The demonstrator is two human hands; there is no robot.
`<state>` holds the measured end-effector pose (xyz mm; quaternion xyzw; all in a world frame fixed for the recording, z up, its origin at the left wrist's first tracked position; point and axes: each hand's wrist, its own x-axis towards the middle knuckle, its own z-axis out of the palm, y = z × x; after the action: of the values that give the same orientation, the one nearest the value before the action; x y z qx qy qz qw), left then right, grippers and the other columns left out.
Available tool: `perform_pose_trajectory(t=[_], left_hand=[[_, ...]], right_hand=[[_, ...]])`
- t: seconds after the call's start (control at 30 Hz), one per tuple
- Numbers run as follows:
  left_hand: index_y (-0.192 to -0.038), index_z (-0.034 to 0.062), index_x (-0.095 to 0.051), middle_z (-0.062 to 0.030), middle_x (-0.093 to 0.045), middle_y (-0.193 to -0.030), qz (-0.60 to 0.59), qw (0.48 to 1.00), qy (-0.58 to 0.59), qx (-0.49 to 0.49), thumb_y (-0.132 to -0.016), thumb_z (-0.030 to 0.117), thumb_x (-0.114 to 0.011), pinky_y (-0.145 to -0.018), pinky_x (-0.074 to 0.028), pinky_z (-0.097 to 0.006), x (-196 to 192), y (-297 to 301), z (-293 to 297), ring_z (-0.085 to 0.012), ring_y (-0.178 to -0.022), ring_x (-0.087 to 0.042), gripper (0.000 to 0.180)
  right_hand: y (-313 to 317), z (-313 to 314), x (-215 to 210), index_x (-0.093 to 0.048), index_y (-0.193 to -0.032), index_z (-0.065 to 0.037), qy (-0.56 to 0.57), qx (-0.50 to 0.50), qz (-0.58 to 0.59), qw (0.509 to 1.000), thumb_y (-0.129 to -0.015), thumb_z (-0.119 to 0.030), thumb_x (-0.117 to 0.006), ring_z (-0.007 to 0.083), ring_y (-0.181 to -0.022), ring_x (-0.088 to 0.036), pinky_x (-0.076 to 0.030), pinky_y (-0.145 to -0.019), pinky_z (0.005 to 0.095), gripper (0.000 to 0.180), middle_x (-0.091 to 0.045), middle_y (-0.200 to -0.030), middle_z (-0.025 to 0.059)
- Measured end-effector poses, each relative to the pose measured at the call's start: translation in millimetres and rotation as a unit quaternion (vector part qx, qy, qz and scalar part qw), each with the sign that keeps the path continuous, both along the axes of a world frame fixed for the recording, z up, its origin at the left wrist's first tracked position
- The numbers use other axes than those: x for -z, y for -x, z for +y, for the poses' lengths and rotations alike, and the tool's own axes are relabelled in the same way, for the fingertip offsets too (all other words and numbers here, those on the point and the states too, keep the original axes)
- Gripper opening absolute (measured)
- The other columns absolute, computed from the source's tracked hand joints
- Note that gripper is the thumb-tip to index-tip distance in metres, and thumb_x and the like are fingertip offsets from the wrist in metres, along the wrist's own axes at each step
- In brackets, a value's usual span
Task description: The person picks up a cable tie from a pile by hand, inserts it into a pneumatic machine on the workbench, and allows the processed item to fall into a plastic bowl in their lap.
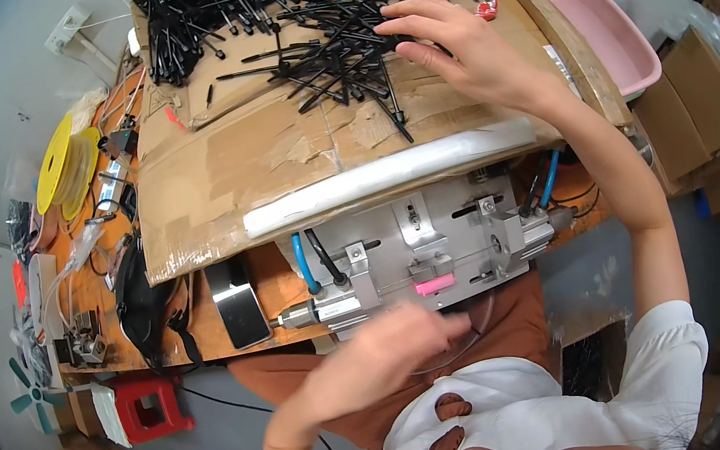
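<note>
My right hand (464, 49) reaches over the right end of a loose pile of thin black rods with knobbed ends (336, 53). Its fingers are stretched out and the thumb stands apart, with nothing held. Nearer to me, my left hand (391, 345) is curled closed and blurred, low in front of a silver metal fixture (381, 240). Something small and dark shows at its fingertips, too smeared to name. A bright pink piece (435, 284) sits at the fixture's front edge, just beyond the left hand.
The rods lie on a cardboard sheet (216, 181) edged by a white padded strip (390, 176). Blue tubes (303, 265) enter the fixture. To the left are a phone (239, 306), a black pouch (142, 297) and a yellow spool (57, 162). A pink basin (600, 30) stands at right.
</note>
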<state>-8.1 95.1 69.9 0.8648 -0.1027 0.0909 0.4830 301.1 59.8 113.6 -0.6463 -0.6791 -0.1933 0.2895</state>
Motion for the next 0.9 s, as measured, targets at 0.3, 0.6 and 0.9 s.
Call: perform_pose_trajectory(t=[0.3,0.6,0.9], left_hand=[[-0.106,0.0072,-0.062,-0.0096,-0.056,-0.098,-0.128,0.907,-0.364,-0.172,-0.081,0.010,-0.066,-0.079,-0.047,-0.037,-36.4,-114.9,96.6,-0.0273,-0.089,-0.057,0.024],[-0.094,0.0031,-0.064,-0.0093,-0.059,-0.096,-0.047,0.908,-0.360,-0.208,-0.084,0.008,-0.064,-0.075,-0.048,-0.035,-49.8,-74.9,178.2,-0.0263,-0.084,-0.058,0.011],[-0.107,0.0056,-0.056,-0.0108,-0.056,-0.096,-0.143,0.838,-0.385,-0.359,-0.087,0.024,-0.063,-0.066,-0.051,-0.037,-36.6,-142.7,137.4,-0.0306,-0.081,-0.060,0.028]], right_hand=[[-11.3,-14.1,2.7,-0.062,-0.108,-0.004,0.017,0.045,-0.013,0.999,-0.085,-0.009,-0.063,0.0279,-0.099,-0.058,-0.048,-0.083,0.0353,0.024,-0.059,-0.106,0.0099],[-28.7,-19.3,-2.0,-0.063,-0.099,-0.003,0.021,0.015,-0.019,0.999,-0.084,-0.008,-0.063,0.0279,-0.090,-0.058,-0.048,-0.079,0.0362,0.016,-0.059,-0.097,0.0092],[10.9,57.3,4.0,-0.062,-0.091,-0.002,0.033,0.061,-0.070,0.995,-0.080,-0.006,-0.062,0.0292,-0.093,-0.061,-0.051,-0.075,0.0385,0.011,-0.059,-0.092,0.0113]])
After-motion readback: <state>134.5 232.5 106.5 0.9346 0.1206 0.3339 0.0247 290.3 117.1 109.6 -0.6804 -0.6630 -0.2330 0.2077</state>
